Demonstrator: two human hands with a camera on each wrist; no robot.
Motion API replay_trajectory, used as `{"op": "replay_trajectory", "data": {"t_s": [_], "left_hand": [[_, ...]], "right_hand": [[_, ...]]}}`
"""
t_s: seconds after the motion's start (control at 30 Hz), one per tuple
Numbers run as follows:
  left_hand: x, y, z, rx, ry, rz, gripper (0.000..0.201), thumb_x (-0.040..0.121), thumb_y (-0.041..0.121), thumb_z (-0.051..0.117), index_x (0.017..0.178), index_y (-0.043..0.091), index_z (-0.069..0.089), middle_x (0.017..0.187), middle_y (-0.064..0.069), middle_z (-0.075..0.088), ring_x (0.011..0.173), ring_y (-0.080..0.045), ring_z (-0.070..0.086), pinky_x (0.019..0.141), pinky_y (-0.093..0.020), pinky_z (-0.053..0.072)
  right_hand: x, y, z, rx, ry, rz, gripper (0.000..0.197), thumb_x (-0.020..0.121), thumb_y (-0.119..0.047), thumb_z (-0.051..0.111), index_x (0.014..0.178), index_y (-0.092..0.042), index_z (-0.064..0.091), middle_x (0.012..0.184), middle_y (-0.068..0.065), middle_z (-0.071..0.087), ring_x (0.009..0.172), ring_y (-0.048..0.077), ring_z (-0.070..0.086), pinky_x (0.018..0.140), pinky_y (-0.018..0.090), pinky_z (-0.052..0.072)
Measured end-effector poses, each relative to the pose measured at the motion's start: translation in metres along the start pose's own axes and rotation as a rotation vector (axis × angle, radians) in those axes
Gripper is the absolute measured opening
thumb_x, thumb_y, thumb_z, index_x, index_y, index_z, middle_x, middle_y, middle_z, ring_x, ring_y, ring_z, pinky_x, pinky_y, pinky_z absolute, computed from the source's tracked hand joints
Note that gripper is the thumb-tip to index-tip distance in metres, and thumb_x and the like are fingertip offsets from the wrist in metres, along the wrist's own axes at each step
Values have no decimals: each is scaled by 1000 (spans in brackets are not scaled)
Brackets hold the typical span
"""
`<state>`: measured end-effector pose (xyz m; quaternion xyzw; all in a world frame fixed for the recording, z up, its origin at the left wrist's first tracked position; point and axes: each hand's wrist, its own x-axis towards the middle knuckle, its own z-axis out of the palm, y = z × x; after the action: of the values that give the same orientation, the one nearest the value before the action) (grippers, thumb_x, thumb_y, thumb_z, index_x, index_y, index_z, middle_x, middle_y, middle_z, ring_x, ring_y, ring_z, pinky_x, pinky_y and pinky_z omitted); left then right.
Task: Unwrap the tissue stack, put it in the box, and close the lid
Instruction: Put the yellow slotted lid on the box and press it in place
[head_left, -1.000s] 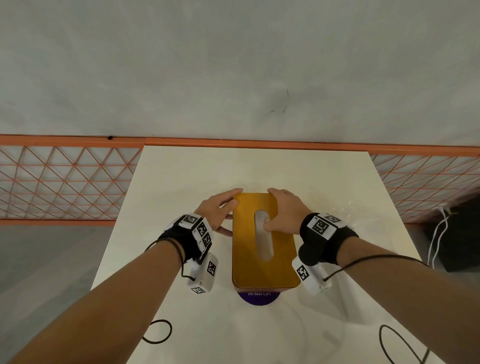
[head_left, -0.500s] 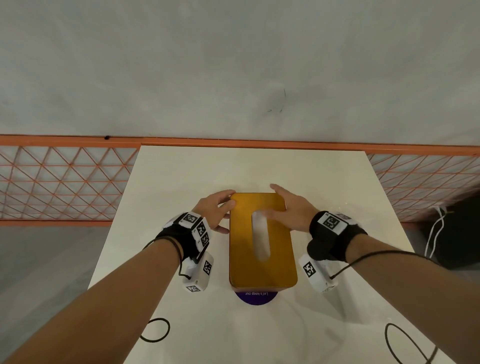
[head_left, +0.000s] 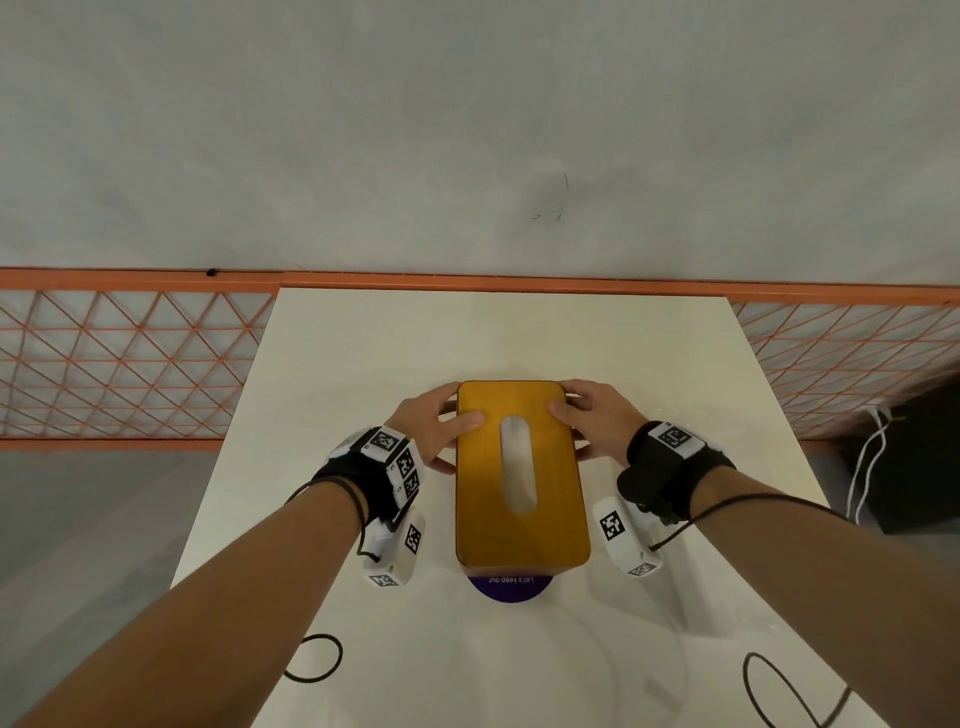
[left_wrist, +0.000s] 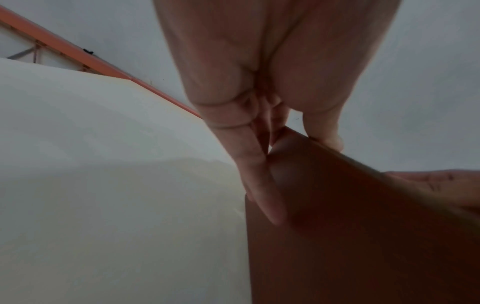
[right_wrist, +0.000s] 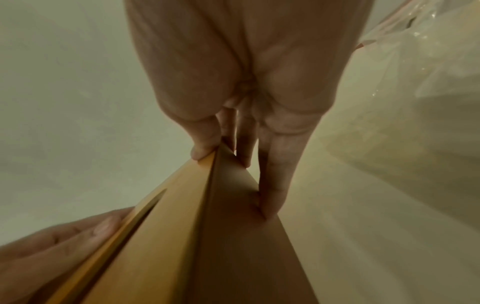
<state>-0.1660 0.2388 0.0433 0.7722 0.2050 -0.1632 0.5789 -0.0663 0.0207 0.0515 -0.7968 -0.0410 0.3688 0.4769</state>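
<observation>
Both hands clamp the box at its far end: left hand (head_left: 434, 423) and right hand (head_left: 592, 418), thumbs pressing the lid (head_left: 519, 467), fingers down the sides. The box (left_wrist: 363, 236) stands mid-bench (head_left: 363, 364). Only the right wrist view shows crumpled clear wrap (right_wrist: 428, 92) beside it.

The right hand (head_left: 597, 418), which a second ago lay on the wooden lid (head_left: 519, 473) with its thumb at the slot (head_left: 517, 470) and then lifted open-fingered above it, now grips the box's (right_wrist: 246, 236) far right corner, thumb on top, fingers down the side. The left hand (head_left: 434, 423) shifts from beside the box onto its far left corner, its thumb now pressing the lid. The box sits slightly nearer the table's far edge.
</observation>
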Motion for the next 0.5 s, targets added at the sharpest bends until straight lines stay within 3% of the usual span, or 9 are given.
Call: {"op": "replay_trajectory", "data": {"t_s": [0.07,0.17,0.33,0.43,0.5], "left_hand": [[-5,0,4,58,25,-14,63,89,49,59,145,34,35,144,-6,49,102,-27,65,74,-48,62],[-23,-9,11,78,22,-56,83,82,61,60,151,35,21,148,-3,44,109,-27,63,73,-43,63],[-67,-39,27,87,-113,-23,126,49,72,78,150,48,5,158,7,30,119,-20,60,93,-44,55],[-78,-52,39,52,-138,-37,140,40,66,87,149,48,1,158,6,30,122,-19,58,101,-48,50],[-82,-54,45,24,-153,-27,134,47,50,92,149,47,4,153,7,38,120,-18,58,101,-47,50]], "right_hand": [[-3,2,1,-13,24,7,53,94,-34,59,142,-20,40,139,8,54,108,30,60,84,46,56],[-17,11,3,1,21,23,68,88,-39,66,146,-23,34,145,5,49,112,27,59,85,43,56],[-63,38,14,14,-149,-60,97,71,-38,83,148,-36,24,141,-9,44,122,24,55,87,40,57],[-80,50,22,-42,-212,-85,113,64,-30,90,149,-38,17,141,-10,43,124,24,54,94,43,55],[-86,53,28,-93,-230,-113,117,64,-20,90,149,-37,13,140,-8,42,124,19,50,90,34,56]]}}
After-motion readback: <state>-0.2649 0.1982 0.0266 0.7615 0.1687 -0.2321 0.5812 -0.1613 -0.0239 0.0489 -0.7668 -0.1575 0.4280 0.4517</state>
